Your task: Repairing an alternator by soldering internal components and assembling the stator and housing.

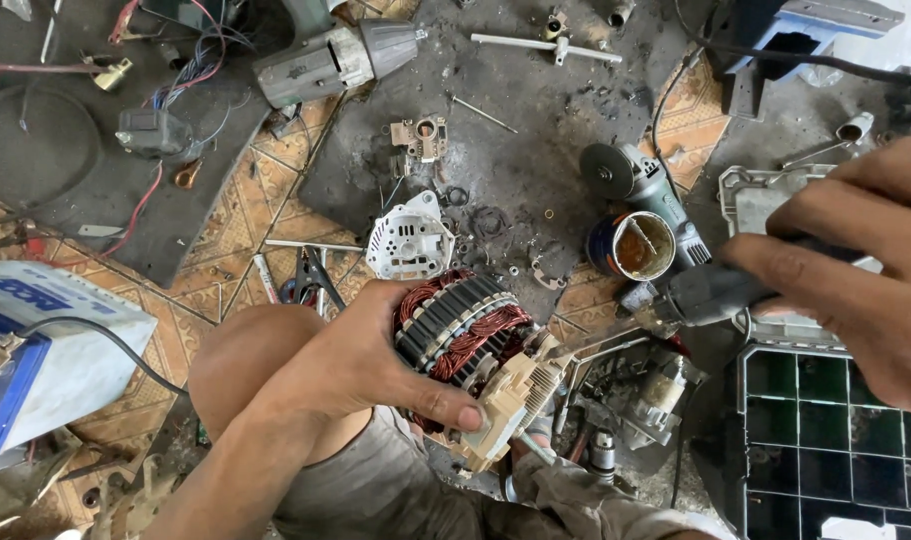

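Fingers of the left hand (360,365) wrap closed around the copper-wound stator (457,328) at near centre, while the right hand (855,265) grips a dark tool (710,292) closed; keep that stator braced steady, tip approaching slowly.

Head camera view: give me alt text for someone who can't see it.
A person's left hand grips an alternator stator with copper windings on their lap, while the right hand brings a dark handheld tool towards it. Around them, on a dirty patterned floor, lie a white alternator housing, an open tin and scattered parts.
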